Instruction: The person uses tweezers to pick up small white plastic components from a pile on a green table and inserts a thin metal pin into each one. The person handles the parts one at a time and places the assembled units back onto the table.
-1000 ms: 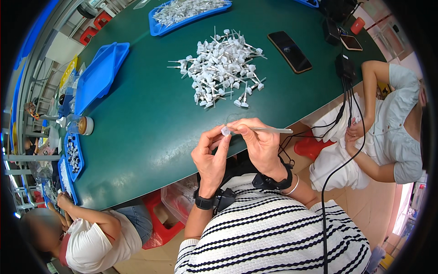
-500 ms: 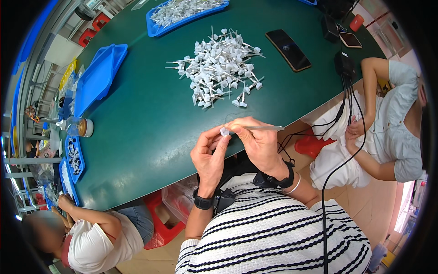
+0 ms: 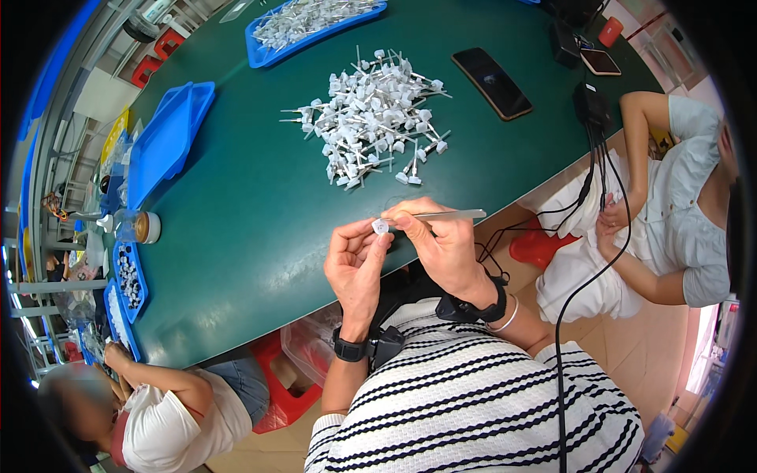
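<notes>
Blue trays (image 3: 162,150), overlapping, lie at the left of the green bench (image 3: 244,221). The left hand (image 3: 355,264) has thumb and fingers clamped on a small white piece (image 3: 380,226), near the bench's front edge. Beyond it lies a loose pile of white stemmed parts (image 3: 378,118). The right hand (image 3: 441,248) is pinched on a slim metallic tool (image 3: 464,214); whether tool and piece touch cannot be told. Right of the pile lies a dark phone (image 3: 493,83).
</notes>
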Demonstrator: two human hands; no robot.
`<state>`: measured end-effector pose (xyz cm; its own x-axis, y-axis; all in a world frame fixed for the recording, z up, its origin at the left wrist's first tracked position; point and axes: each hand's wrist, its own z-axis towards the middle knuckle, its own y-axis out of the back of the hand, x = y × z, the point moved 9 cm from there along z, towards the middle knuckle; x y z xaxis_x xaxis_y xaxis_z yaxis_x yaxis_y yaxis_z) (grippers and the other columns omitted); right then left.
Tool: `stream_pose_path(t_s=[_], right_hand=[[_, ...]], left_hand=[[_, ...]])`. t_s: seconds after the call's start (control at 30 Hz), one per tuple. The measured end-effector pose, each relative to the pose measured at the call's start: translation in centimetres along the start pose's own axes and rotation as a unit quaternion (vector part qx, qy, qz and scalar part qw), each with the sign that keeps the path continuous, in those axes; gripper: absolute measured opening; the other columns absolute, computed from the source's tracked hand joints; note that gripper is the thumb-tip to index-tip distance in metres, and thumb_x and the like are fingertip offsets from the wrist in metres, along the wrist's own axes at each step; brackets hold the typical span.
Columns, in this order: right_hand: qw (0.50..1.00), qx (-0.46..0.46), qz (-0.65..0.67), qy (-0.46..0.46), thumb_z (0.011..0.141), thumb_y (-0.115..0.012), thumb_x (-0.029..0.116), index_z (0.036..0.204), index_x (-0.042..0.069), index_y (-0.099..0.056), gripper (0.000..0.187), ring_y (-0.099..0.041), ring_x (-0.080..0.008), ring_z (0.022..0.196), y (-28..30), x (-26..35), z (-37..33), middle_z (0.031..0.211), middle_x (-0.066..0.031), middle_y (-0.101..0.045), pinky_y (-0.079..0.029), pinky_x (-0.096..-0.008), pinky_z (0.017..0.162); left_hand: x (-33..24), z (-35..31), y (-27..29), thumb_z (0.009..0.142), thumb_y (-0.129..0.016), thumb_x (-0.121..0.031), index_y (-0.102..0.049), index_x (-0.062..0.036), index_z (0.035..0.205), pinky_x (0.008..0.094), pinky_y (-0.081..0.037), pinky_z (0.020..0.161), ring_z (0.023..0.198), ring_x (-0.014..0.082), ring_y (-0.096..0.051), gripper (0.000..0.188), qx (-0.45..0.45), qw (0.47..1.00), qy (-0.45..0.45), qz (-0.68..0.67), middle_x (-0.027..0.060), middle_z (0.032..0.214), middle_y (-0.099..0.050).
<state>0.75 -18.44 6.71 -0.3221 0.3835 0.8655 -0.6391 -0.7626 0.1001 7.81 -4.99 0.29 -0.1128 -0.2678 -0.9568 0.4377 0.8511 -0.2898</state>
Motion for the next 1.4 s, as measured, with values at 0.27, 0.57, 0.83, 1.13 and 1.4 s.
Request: stream_pose_path(t_s=[0.27,0.57,0.83,1.13,1.4], right_hand=[[0.995,0.085,-0.046,-0.004,0.089,-0.067,0.005,0.085,-0.004,-0.067,0.010,-0.066,-0.0216,0.062,-0.9,1.0,1.2,0.081,-0.0088,-0.069,-0.051,-0.0308,0.054],[0.999,0.026,-0.036,0.009,0.091,-0.068,0.006,0.089,-0.003,-0.068,0.010,-0.064,-0.0199,0.060,1.5,2.4,1.4,0.083,-0.0088,-0.070,-0.048,-0.0292,0.053],[0.999,0.024,-0.024,-0.029,0.093,-0.068,0.011,0.090,-0.004,-0.070,0.016,-0.064,-0.0194,0.062,1.9,0.4,-0.7,0.085,-0.0096,-0.071,-0.049,-0.0292,0.056],[0.993,0.090,0.001,-0.082,0.100,-0.059,0.015,0.105,-0.006,-0.066,0.023,-0.070,-0.0177,0.087,1.6,0.0,-2.1,0.100,-0.0114,-0.070,-0.058,-0.0273,0.077],[0.996,0.025,0.077,-0.042,0.096,-0.064,0.013,0.093,-0.005,-0.070,0.019,-0.068,-0.0166,0.073,2.0,1.5,-2.3,0.089,-0.0085,-0.072,-0.052,-0.0272,0.064]], left_hand=[[0.1,0.0,0.5,0.090,-0.067,0.006,-0.056,0.0043,0.114,0.0249,-0.055,0.085,0.097,0.0163,-0.068,0.027,0.004,1.000,-0.010,0.026,0.0144,0.108,-0.068],[0.0,0.8,1.1,0.093,-0.063,0.000,-0.061,0.0034,0.112,0.0282,-0.056,0.081,0.091,0.0166,-0.068,0.020,0.009,0.998,0.055,-0.032,0.0147,0.105,-0.069],[-0.3,0.7,0.9,0.093,-0.064,-0.004,-0.064,0.0037,0.109,0.0269,-0.057,0.076,0.083,0.0150,-0.068,0.017,0.017,0.995,0.082,-0.048,0.0146,0.100,-0.071],[-0.6,-0.3,0.4,0.093,-0.065,-0.003,-0.066,0.0039,0.106,0.0256,-0.056,0.075,0.083,0.0141,-0.068,0.015,0.015,0.996,0.087,-0.027,0.0129,0.099,-0.071],[-2.4,-2.6,2.1,0.092,-0.064,-0.003,-0.067,0.0040,0.102,0.0264,-0.055,0.073,0.080,0.0136,-0.066,0.012,0.000,0.998,0.063,0.003,0.0116,0.093,-0.071]])
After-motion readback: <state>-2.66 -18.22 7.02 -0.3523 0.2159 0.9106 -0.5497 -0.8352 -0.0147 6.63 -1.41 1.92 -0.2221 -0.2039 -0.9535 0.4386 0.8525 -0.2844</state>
